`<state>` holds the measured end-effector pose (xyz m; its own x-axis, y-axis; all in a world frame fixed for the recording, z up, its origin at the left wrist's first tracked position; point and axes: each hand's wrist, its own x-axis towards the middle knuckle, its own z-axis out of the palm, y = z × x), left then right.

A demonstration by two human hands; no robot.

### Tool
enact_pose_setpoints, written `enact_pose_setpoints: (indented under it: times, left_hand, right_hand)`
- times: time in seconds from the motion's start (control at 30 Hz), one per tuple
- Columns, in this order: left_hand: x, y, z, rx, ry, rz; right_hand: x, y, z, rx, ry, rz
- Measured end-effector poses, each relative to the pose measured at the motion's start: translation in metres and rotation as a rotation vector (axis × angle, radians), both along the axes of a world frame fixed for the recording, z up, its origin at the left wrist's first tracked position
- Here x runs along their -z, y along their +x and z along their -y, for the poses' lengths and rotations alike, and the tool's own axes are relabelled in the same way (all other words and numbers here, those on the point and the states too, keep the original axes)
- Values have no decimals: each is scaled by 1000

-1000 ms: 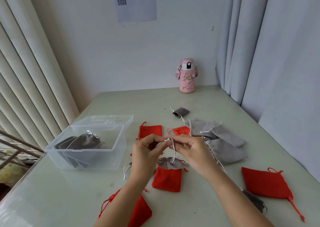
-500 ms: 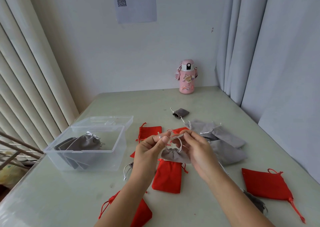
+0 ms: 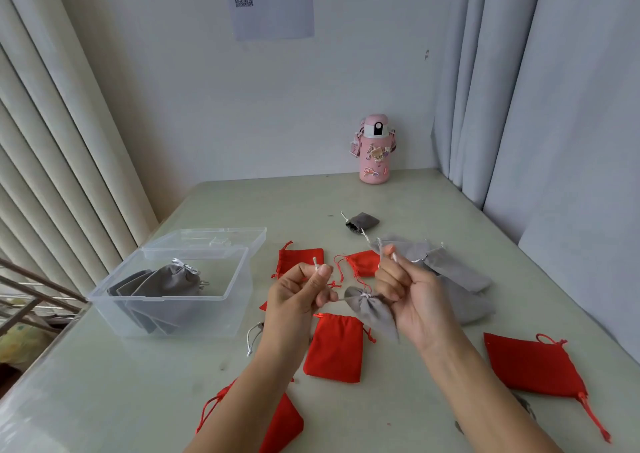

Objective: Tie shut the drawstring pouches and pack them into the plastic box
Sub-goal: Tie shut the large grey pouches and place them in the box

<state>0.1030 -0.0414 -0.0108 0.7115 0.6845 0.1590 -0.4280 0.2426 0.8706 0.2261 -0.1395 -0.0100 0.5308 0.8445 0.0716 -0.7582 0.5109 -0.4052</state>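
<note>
Vs half a second back: the hands had pulled apart. They'd been fingertip to fingertip over the pouch mouth. Now the left hand (image 3: 298, 296) sat at 9 o'clock of the grey pouch (image 3: 372, 312) and the right hand (image 3: 414, 293) at 3 o'clock, with a gap between them. The drawstring (image 3: 364, 294) ran taut from the neck out to the left fist. The neck was gathered tight, where before a slack loop had shown. The pouch body had swung to hang toward 5 o'clock, against the right palm.

Left hand: fingers curled, thumb pinching the drawstring, white end sticking up out of the fist. Right hand: fingers curled, pinching the other end, tip poking out at 12 o'clock.

The held pouch hung between the hands, above a red pouch (image 3: 334, 347) that lay flat on the table (image 3: 415, 203) at 6 o'clock of it. The plastic box (image 3: 166, 299) stood open at 9 o'clock of the left hand, well apart and unchanged. Packed grey pouches (image 3: 162, 288) were stacked inside, the top one tied with a bow. The loose grey pile (image 3: 453, 269) lay at 1 o'clock of the right hand, partly behind it. The far-right red pouch (image 3: 530, 366) at 4 o'clock and the pink bottle (image 3: 375, 151) at 12 o'clock hadn't moved.
</note>
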Motion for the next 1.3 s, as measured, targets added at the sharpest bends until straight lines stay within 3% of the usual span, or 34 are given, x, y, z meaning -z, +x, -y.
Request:
enact_pose_setpoints:
  times: [0.3, 0.53, 0.67, 0.77, 0.87, 1.0, 1.13, 1.3]
  left_hand:
    - [10, 3, -11, 10, 13, -78]
    - [18, -3, -25, -50, 598, -496]
    - [18, -5, -24, -61, 915, -664]
    - [11, -9, -24, 27, 1092, -739]
    - [5, -14, -25, 106, 1102, -763]
    - [-2, -17, -24, 188, 1083, -802]
    - [-5, -19, -23, 289, 1170, -891]
    - [-7, -19, -21, 239, 1052, -760]
  right_hand:
    - [-10, 7, 6, 179, -195, 204]
    - [-4, 13, 14, 377, -612, 1153]
    - [4, 14, 14, 302, -770, 1432]
    - [4, 12, 14, 176, -710, 1371]
    - [1, 11, 15, 75, -639, 1226]
    - [3, 16, 21, 70, -703, 1439]
    - [8, 22, 23, -49, -799, 1524]
    - [11, 24, 24, -65, -855, 1563]
